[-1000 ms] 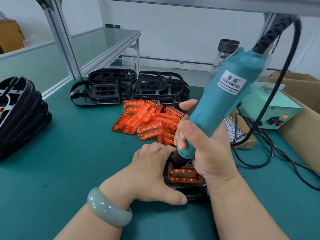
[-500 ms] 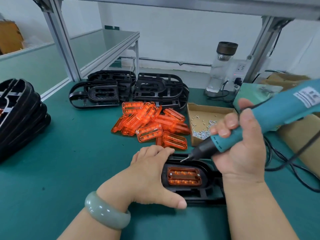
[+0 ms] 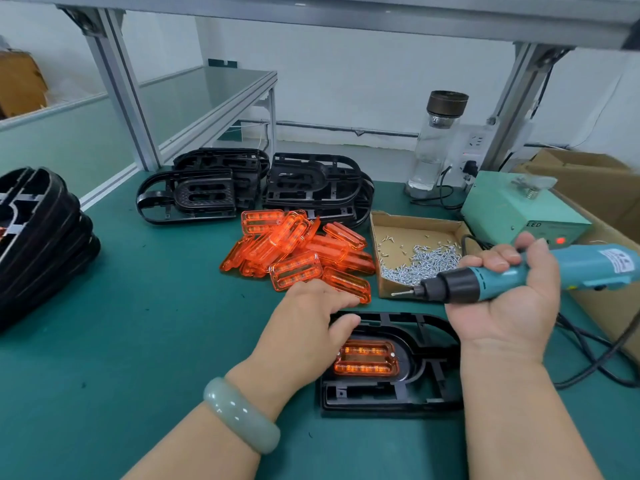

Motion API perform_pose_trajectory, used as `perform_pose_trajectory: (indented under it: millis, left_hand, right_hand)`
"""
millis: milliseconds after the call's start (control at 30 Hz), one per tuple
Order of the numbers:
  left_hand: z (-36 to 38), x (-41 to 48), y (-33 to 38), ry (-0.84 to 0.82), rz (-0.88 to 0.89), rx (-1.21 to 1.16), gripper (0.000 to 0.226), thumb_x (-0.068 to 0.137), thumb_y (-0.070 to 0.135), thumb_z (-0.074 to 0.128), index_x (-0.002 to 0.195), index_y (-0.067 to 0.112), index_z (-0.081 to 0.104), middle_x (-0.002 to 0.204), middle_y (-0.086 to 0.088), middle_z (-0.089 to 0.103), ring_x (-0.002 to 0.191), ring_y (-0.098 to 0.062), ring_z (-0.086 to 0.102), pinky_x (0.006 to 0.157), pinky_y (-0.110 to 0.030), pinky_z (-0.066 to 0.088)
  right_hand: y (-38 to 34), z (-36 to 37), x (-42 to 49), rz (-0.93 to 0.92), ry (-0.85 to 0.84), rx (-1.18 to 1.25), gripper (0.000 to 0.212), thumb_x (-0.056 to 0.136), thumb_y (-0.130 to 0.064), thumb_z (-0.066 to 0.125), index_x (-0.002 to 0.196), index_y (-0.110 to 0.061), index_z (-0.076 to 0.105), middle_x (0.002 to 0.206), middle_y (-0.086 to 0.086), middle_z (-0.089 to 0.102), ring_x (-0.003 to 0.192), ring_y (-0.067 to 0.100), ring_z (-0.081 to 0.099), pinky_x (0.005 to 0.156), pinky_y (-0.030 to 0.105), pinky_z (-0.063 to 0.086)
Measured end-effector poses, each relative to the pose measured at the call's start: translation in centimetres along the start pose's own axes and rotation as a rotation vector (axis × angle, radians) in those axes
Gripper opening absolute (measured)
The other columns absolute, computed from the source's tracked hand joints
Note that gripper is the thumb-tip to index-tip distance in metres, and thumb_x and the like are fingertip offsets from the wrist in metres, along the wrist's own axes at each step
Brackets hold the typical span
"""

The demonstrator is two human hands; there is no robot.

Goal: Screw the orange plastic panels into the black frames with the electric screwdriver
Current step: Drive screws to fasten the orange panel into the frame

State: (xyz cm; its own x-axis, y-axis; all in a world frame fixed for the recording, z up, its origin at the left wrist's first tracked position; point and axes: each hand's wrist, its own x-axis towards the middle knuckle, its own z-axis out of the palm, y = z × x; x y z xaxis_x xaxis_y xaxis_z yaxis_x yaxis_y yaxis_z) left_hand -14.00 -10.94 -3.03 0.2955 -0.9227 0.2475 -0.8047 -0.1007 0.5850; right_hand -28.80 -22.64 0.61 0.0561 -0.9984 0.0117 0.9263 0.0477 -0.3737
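Note:
A black frame (image 3: 398,396) lies flat on the green mat in front of me, with an orange panel (image 3: 367,358) seated in its recess. My left hand (image 3: 304,327) rests on the frame's left end, fingers bent over the rim beside the panel. My right hand (image 3: 509,292), palm up, holds the teal electric screwdriver (image 3: 519,277) nearly level above the frame's right end. Its bit (image 3: 401,292) points left over the near corner of the screw box. Loose orange panels (image 3: 298,258) are heaped just beyond my left hand.
A cardboard box of small screws (image 3: 415,258) sits right of the heap. Black frames are stacked at the back (image 3: 242,188) and at the left edge (image 3: 38,237). A teal power supply (image 3: 512,209), a bottle (image 3: 433,143) and trailing cables (image 3: 595,355) are on the right.
My right hand lifted the screwdriver off the panel and swung it right, tipping it from upright to nearly level with the palm turned up. My left hand stayed on the frame.

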Motion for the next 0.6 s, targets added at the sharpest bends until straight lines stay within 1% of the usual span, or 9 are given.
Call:
perform_pose_trajectory:
  millis: [100,167,233,333,400,467,533,600]
  left_hand:
    - [0.2,0.0,0.0,-0.037,0.004,0.029,0.037,0.089,0.041,0.059,0.125,0.034,0.060,0.115,0.008,0.056,0.112,-0.010,0.042,0.092,-0.016,0.028]
    - [0.1,-0.1,-0.1,-0.053,-0.003,0.021,0.036,0.088,0.042,0.060,0.123,0.035,0.061,0.110,0.008,0.055,0.109,-0.009,0.043,0.089,-0.018,0.030]
    - [0.0,-0.3,-0.2,-0.066,-0.001,0.011,0.036,0.086,0.043,0.062,0.121,0.036,0.062,0.107,0.009,0.055,0.107,-0.009,0.043,0.088,-0.020,0.032]
    - [-0.1,-0.5,0.0,-0.055,0.025,0.028,0.035,0.085,0.045,0.063,0.118,0.034,0.064,0.104,0.011,0.054,0.105,-0.008,0.043,0.088,-0.020,0.034]
    - [-0.2,-0.6,0.0,-0.011,0.050,0.039,0.033,0.086,0.044,0.062,0.117,0.033,0.064,0.103,0.011,0.053,0.104,-0.007,0.043,0.089,-0.020,0.033]
    - [-0.7,-0.6,-0.1,0.071,0.062,0.031,0.030,0.086,0.040,0.063,0.114,0.030,0.066,0.101,0.011,0.053,0.103,-0.008,0.043,0.090,-0.022,0.034]
    - [-1.5,-0.6,-0.4,0.169,0.054,0.030,0.026,0.084,0.037,0.066,0.109,0.030,0.068,0.096,0.011,0.053,0.100,-0.010,0.044,0.087,-0.024,0.035]
    - [-2.5,-0.5,-0.9,0.252,0.025,0.058,0.022,0.082,0.036,0.067,0.103,0.030,0.069,0.093,0.012,0.052,0.096,-0.010,0.045,0.081,-0.023,0.033]
  right_hand:
    - [0.1,0.0,-0.1,0.026,0.002,0.000,0.010,0.095,-0.028,0.052,0.086,-0.023,0.052,0.057,-0.011,0.046,0.045,0.002,0.045,0.056,0.016,0.044]
    - [0.0,0.1,-0.1,0.040,0.006,0.003,0.010,0.094,-0.028,0.053,0.085,-0.023,0.053,0.057,-0.011,0.047,0.045,0.001,0.045,0.055,0.016,0.044]
    - [0.0,0.1,-0.1,0.050,0.008,0.008,0.009,0.093,-0.028,0.054,0.086,-0.023,0.053,0.057,-0.011,0.047,0.045,0.001,0.045,0.055,0.016,0.044]
    - [-0.1,0.2,-0.1,0.069,-0.011,0.029,0.008,0.084,-0.028,0.058,0.085,-0.022,0.054,0.057,-0.011,0.047,0.045,0.001,0.045,0.054,0.015,0.044]
    - [-0.1,0.2,-0.1,0.084,-0.024,0.052,0.012,0.077,-0.029,0.060,0.085,-0.021,0.054,0.057,-0.011,0.047,0.045,0.000,0.045,0.052,0.015,0.044]
    - [-0.1,0.1,0.0,0.093,-0.030,0.070,0.012,0.077,-0.029,0.060,0.084,-0.022,0.054,0.057,-0.012,0.046,0.045,0.000,0.045,0.052,0.015,0.044]
    - [-0.2,0.0,0.1,0.101,-0.041,0.078,0.011,0.078,-0.030,0.059,0.084,-0.022,0.054,0.057,-0.012,0.045,0.045,0.000,0.045,0.053,0.014,0.044]
    - [-0.3,0.0,0.2,0.103,-0.053,0.083,0.011,0.078,-0.031,0.058,0.084,-0.022,0.054,0.057,-0.012,0.045,0.046,0.000,0.045,0.053,0.014,0.043]
